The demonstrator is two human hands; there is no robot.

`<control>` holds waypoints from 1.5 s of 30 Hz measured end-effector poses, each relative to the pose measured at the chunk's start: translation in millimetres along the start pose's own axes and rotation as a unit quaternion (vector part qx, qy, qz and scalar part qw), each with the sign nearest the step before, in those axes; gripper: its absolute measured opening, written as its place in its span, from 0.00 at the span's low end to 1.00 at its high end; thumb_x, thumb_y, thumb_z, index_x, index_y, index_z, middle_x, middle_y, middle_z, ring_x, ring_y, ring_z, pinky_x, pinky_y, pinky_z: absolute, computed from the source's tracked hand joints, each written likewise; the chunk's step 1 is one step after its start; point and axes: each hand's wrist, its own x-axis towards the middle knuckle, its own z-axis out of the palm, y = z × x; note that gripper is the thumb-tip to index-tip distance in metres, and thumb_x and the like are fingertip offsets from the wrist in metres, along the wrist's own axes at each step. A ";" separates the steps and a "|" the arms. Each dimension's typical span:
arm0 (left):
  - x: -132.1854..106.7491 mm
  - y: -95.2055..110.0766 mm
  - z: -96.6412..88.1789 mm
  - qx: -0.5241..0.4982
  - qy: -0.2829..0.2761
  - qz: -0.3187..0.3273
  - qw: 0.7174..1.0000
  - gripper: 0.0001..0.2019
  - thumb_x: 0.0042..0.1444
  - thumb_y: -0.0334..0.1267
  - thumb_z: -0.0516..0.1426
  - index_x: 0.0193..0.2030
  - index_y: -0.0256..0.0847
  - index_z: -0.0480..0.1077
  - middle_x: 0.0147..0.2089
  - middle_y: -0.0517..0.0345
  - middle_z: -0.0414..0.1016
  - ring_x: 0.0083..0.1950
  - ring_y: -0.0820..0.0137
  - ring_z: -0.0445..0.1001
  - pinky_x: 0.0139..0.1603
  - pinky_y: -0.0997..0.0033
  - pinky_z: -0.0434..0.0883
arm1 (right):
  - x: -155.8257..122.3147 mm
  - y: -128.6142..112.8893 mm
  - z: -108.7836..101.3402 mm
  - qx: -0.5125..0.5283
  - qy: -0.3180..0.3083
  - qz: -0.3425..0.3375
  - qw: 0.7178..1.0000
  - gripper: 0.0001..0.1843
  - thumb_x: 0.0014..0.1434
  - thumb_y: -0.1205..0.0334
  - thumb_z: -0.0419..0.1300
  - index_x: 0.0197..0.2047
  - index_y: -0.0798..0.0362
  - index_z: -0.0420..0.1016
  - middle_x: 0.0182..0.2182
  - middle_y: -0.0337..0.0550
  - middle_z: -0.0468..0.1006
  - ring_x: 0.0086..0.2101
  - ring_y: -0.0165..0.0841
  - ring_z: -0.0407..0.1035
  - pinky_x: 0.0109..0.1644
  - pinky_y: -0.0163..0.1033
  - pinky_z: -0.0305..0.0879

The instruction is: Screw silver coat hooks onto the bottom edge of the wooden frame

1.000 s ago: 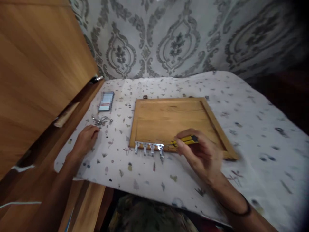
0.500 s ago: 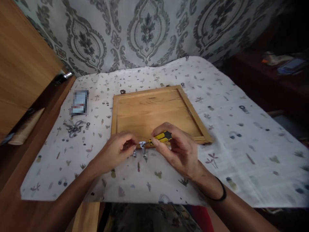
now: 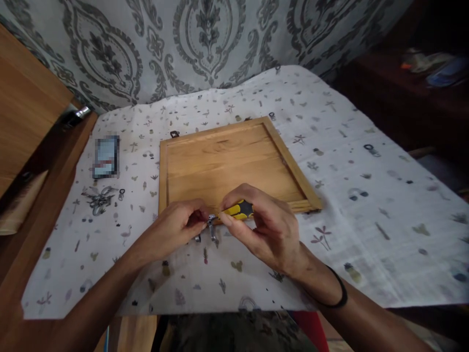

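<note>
A wooden framed panel lies on the patterned cloth. My right hand grips a short yellow-and-black screwdriver, its tip pointing left at a small metal clip on the panel's near edge. Thumb and fingers of my left hand are pinched together at the left side of that clip; the exact contact is partly hidden. Another metal clip shows just below the left fingertips, beside the first one.
A pile of metal clips lies on the cloth at left, with a pixelated phone-like object behind it. A wooden cabinet borders the left side. The patterned curtain hangs behind the table.
The view has shifted slightly, so panel and phone-like object appear farther left. Both hands stay at the clip; the screwdriver is still held against it.
</note>
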 end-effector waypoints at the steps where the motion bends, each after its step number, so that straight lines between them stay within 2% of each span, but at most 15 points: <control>1: 0.7 0.9 -0.3 -0.002 -0.002 -0.002 1.000 0.06 0.63 0.38 0.57 0.35 0.41 0.70 0.33 0.61 0.76 0.36 0.69 0.74 0.33 0.72 0.64 | 0.1 0.0 0.0 0.001 0.000 0.002 1.000 0.02 0.69 0.66 0.61 0.41 0.50 0.71 0.30 0.39 0.77 0.29 0.30 0.71 0.32 0.36 0.70; 7: 4.1 2.7 0.9 -0.015 0.002 -0.004 1.000 0.07 0.62 0.39 0.58 0.34 0.40 0.71 0.32 0.60 0.76 0.35 0.69 0.74 0.33 0.73 0.65 | 0.3 -0.4 -1.3 0.013 -0.006 0.005 1.000 0.04 0.69 0.66 0.61 0.40 0.51 0.71 0.30 0.39 0.76 0.29 0.30 0.71 0.33 0.35 0.70; 16: 4.4 7.2 0.8 -0.023 -0.006 -0.022 0.999 0.10 0.63 0.43 0.59 0.37 0.39 0.75 0.33 0.57 0.78 0.38 0.65 0.77 0.41 0.69 0.74 | 1.4 0.7 -1.8 0.017 -0.008 -0.019 1.000 0.05 0.69 0.66 0.61 0.39 0.53 0.70 0.29 0.38 0.74 0.29 0.28 0.68 0.33 0.34 0.66; 26: 5.0 7.2 -0.1 -0.019 -0.004 -0.016 1.000 0.08 0.62 0.39 0.58 0.35 0.38 0.74 0.32 0.58 0.77 0.36 0.67 0.76 0.38 0.71 0.73 | -0.9 1.1 -2.1 0.023 -0.004 -0.030 0.999 0.06 0.69 0.66 0.62 0.39 0.53 0.69 0.30 0.38 0.74 0.30 0.29 0.68 0.34 0.34 0.67; 36: 5.8 7.6 0.0 -0.018 -0.012 -0.030 0.999 0.09 0.62 0.40 0.59 0.34 0.38 0.75 0.31 0.58 0.77 0.36 0.66 0.76 0.37 0.71 0.72 | -0.4 2.3 -1.5 0.028 -0.009 -0.024 0.999 0.06 0.68 0.68 0.62 0.38 0.53 0.69 0.30 0.38 0.74 0.30 0.29 0.69 0.35 0.34 0.67; 45: 6.0 2.3 2.2 -0.013 -0.006 -0.023 1.000 0.09 0.62 0.41 0.60 0.35 0.38 0.76 0.34 0.57 0.79 0.36 0.67 0.77 0.37 0.72 0.72 | 0.5 2.3 -1.2 0.029 -0.004 -0.032 0.999 0.06 0.69 0.68 0.61 0.38 0.52 0.69 0.30 0.38 0.74 0.30 0.28 0.68 0.34 0.35 0.67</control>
